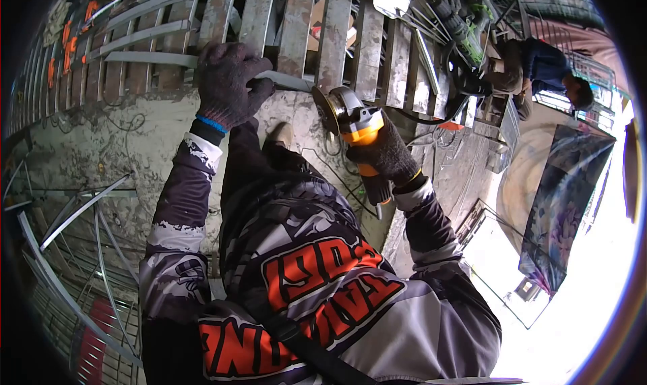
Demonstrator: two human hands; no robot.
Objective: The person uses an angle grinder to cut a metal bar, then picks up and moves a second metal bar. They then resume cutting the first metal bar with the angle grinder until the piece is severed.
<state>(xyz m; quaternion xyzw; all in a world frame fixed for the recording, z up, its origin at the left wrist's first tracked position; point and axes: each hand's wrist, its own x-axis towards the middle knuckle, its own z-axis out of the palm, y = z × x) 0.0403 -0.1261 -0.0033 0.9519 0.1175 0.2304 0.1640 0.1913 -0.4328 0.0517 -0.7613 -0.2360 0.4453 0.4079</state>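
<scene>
My left hand (232,81), in a dark knit glove with a blue cuff edge, is closed around a flat grey metal bar (290,81). The bar sticks out on both sides of the fist. In my right hand (391,152), also gloved, is a yellow and black angle grinder (362,123), gripped around its body. Its disc (326,110) faces left, with the rim close by the bar's right end. A cord runs from the grinder's lower end.
A slatted metal bench (296,34) spans the top, with more metal strips (151,31) lying on it. Orange clamps (69,44) sit at far left. Lower left stands a frame of thin metal bars (98,243). A person (549,68) crouches at upper right near a green machine (468,38).
</scene>
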